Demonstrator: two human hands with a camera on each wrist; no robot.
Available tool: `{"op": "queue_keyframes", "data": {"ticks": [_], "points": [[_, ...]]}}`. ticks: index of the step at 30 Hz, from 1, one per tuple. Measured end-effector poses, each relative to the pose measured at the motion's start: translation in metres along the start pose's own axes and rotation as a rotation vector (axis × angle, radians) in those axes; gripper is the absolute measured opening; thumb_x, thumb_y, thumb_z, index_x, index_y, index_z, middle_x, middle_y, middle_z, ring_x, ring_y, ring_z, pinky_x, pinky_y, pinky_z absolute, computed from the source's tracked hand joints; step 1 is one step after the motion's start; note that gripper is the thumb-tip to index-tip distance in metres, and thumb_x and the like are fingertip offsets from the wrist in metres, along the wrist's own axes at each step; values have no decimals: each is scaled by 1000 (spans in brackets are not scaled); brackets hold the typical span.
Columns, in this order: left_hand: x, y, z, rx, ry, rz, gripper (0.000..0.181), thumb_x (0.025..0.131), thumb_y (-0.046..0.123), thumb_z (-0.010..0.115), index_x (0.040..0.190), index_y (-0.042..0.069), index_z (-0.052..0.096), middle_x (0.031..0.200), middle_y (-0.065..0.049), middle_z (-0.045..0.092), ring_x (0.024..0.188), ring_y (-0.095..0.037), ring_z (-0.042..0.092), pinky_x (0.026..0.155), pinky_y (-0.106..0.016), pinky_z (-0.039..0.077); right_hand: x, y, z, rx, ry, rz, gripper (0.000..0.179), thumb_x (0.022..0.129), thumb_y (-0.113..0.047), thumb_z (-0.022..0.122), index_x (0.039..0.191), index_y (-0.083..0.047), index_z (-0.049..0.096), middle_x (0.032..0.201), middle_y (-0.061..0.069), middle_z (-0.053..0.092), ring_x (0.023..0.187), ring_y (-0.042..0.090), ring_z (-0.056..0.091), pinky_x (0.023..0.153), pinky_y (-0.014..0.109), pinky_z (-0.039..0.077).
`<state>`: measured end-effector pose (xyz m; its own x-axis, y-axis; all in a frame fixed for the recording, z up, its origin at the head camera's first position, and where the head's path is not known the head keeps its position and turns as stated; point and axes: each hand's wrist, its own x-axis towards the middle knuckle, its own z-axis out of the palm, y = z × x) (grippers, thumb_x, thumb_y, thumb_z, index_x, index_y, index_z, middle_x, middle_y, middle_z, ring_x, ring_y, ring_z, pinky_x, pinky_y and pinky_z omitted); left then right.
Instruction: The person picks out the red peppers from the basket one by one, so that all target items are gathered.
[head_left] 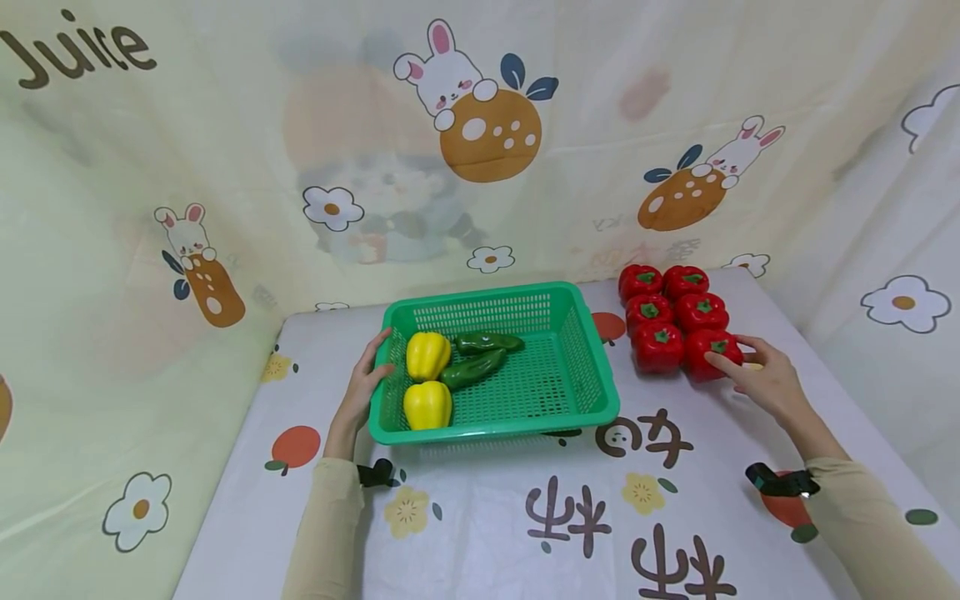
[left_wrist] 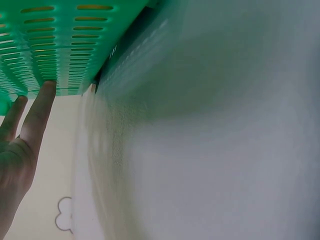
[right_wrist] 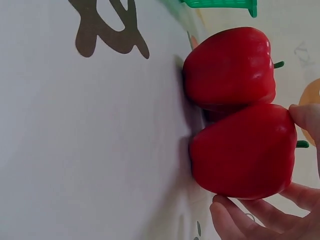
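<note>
A green plastic basket [head_left: 502, 429] has two yellow bell peppers [head_left: 428, 357] at its left end and two long green peppers [head_left: 474, 369] beside them. My left hand [head_left: 363, 387] holds the basket's left side, the thumb over the rim; in the left wrist view its fingers [left_wrist: 37, 117] touch the slotted outer wall. To the right of the basket, several red bell peppers [head_left: 658, 347] stand in two columns. My right hand [head_left: 772, 383] grips the front right red bell pepper [right_wrist: 245, 152], thumb near its stem and fingers on its far side. That pepper stays beside its neighbour [right_wrist: 230, 67].
A white printed cloth [head_left: 480, 525] covers the table. Behind it and at both sides hang pale curtains [head_left: 585, 200] with rabbit and flower prints. Dark straps with small devices [head_left: 780, 482] are on both wrists.
</note>
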<state>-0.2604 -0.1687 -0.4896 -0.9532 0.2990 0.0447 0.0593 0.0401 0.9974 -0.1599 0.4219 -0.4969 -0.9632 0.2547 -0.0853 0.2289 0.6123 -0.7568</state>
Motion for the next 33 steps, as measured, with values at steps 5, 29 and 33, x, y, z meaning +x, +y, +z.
{"op": "queue_keyframes", "data": {"ticks": [5, 29, 33], "points": [[1, 0, 0, -4, -8, 4, 64, 97, -2, 44, 157, 8, 24, 163, -15, 15, 138, -39, 27, 110, -57, 27, 2, 0, 0, -29, 9, 6, 91, 92, -58, 56, 151, 5, 27, 135, 40, 40, 113, 53, 46, 62, 31, 53], [-1, 6, -2, 87, 6, -13, 62, 97, 2, 48, 156, 10, 28, 162, -15, 17, 142, -40, 25, 110, -60, 26, 7, -11, -17, -156, 81, -20, 91, 94, -58, 51, 151, 7, 23, 140, 40, 34, 122, 56, 36, 86, 66, 44], [0, 10, -3, 112, 1, -15, 62, 97, 2, 49, 156, 9, 28, 162, -16, 19, 142, -41, 26, 108, -60, 29, 8, -25, -20, -218, 142, -58, 90, 93, -57, 52, 152, 5, 23, 144, 39, 27, 126, 55, 29, 89, 72, 38]]}}
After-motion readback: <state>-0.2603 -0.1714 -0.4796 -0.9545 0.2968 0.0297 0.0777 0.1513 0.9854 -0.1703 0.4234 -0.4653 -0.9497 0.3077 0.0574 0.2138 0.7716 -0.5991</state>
